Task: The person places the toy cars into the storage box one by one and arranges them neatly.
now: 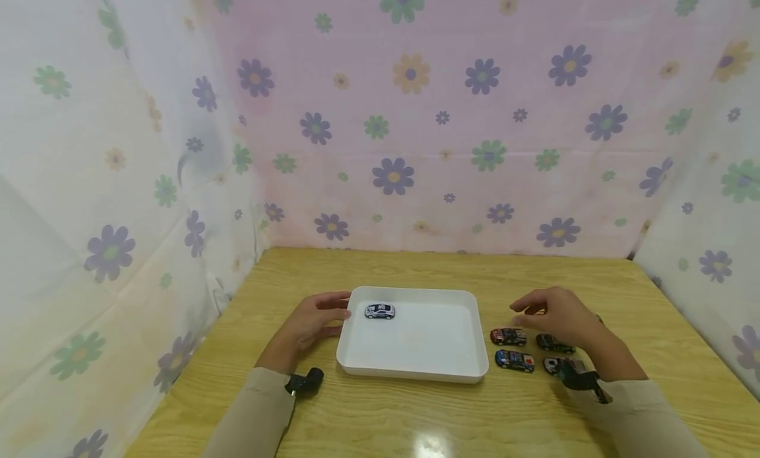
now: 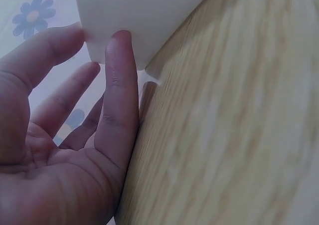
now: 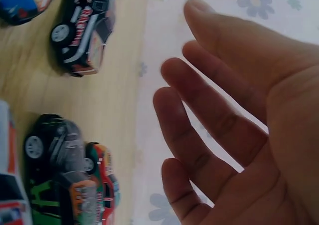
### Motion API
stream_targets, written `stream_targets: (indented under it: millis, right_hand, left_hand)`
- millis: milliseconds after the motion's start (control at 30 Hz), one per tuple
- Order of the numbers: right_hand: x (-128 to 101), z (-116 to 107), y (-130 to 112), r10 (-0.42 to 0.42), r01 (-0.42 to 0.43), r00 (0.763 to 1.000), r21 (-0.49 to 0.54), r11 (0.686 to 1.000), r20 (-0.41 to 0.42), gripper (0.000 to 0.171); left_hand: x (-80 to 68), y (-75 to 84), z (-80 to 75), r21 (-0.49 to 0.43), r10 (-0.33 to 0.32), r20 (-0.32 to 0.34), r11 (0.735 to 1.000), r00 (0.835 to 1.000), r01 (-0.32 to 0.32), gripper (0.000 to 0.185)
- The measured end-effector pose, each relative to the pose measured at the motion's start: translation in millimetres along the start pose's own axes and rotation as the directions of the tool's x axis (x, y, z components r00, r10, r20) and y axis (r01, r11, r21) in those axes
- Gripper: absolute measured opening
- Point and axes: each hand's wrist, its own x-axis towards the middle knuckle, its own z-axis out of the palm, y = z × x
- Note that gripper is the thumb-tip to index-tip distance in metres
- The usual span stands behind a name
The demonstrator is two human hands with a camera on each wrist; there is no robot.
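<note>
Landmark: the white tray [image 1: 415, 369] lies on the wooden worktop [image 1: 415, 266], in front of the person; every place below is told from it.
Silver toy car [image 1: 380, 311]: inside the tray, near its far left corner, on its wheels.
Red-and-black toy car [image 1: 508, 336]: on the worktop just right of the tray.
Blue toy car [image 1: 514, 360]: just right of the tray, nearer the person than the red-and-black one.
Green-and-black toy car [image 1: 554, 343] and white toy car [image 1: 555, 365]: farther right of the tray, partly hidden under the right wrist.
Left hand [image 1: 313, 321]: against the tray's left wall; its fingers [image 2: 118, 80] are straight, fingertips touching the wall, curled round nothing.
Right hand [image 1: 561, 316]: to the right of the tray, hovering over the cars; its fingers [image 3: 209, 130] are spread and relaxed, holding nothing, touching no car that I can see.
Risk, cars: they stand close together, so in my judgement a broad reach from above could nudge a neighbour and send it rolling.
Risk, tray: the left fingers only lean on the wall, so a knock from the right could slide it.
</note>
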Motion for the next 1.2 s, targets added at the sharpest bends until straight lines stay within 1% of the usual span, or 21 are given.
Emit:
stream_targets:
  millis: [133, 300, 533, 667, 767, 1000, 1200]
  right_hand:
    - [1, 2, 2, -0.003, 0.002, 0.997, 0.010, 1.000, 0.074, 0.031]
    - [2, 7, 4, -0.009, 0.008, 0.993, 0.010, 1.000, 0.114, 0.032]
    - [3, 11, -2, -0.011, 0.003, 0.986, 0.047, 0.999, 0.165, 0.036]
    - [2, 13, -3, -0.009, -0.004, 0.984, 0.072, 0.997, 0.177, 0.033]
    - [3, 14, -1, 0.010, -0.024, 0.984, 0.075, 0.997, 0.179, 0.030]
    - [3, 18, 3, 0.023, -0.033, 0.985, 0.056, 0.998, 0.172, 0.028]
    - [2, 19, 7, 0.030, -0.037, 0.987, 0.041, 0.998, 0.160, 0.029]
  left_hand:
    - [0.5, 0.9, -0.1, 0.005, -0.001, 0.008, 1.000, 1.000, 0.001, 0.053]
    - [1.7, 0.9, -1.6, 0.000, -0.006, 0.020, 1.000, 1.000, 0.006, 0.055]
    - [0.3, -1.4, -6.3, -0.003, 0.002, 0.027, 1.000, 1.000, -0.002, 0.055]
    - [0.3, -3.3, -7.4, 0.007, 0.002, 0.036, 1.000, 0.999, -0.003, 0.057]
    - [0.6, -4.2, -7.9, 0.011, -0.003, 0.037, 1.000, 0.999, 0.002, 0.057]
    - [0.5, -3.7, -7.4, 0.004, 0.003, 0.037, 1.000, 0.999, -0.003, 0.057]
    - [1.6, -2.1, -3.5, -0.009, 0.007, 0.044, 1.000, 0.999, -0.006, 0.057]
